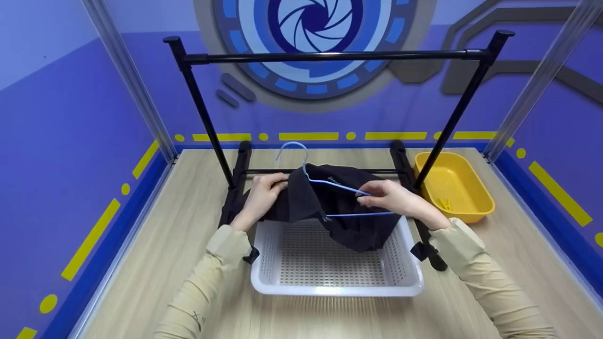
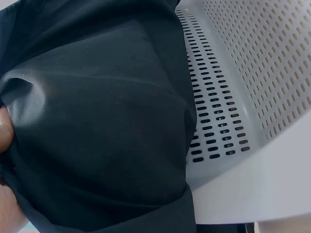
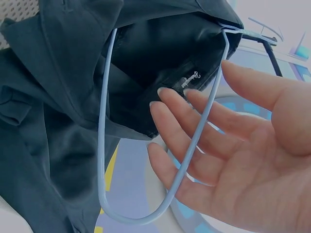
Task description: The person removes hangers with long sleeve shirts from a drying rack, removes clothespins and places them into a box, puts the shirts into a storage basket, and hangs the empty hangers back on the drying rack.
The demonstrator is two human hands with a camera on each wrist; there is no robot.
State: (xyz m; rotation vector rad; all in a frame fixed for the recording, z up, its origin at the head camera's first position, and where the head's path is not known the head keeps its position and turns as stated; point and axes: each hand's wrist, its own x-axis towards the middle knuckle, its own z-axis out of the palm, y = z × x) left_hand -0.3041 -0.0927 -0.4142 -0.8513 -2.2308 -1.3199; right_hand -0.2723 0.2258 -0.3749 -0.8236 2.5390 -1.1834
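A black garment (image 1: 360,235), of a kind I cannot tell, hangs partly over the white basket (image 1: 337,291). A light blue wire clothes hanger (image 1: 337,185) is partly inside its opening, hook upward. My left hand (image 1: 261,197) grips the garment's left part; in the left wrist view only a thumb and finger show at the edge of the cloth. My right hand (image 1: 393,200) holds the hanger's right end, which sticks out of the cloth. In the right wrist view, the wire crosses the gently bent fingers (image 3: 201,136), with the thumb beside it. A pale label shows inside the garment.
A black clothes rack (image 1: 337,57) stands behind the basket, its feet on both sides. To the right, a yellow tub (image 1: 471,188) holds a yellow clip (image 1: 444,204). Blue-purple walls enclose the wooden tabletop (image 1: 155,263).
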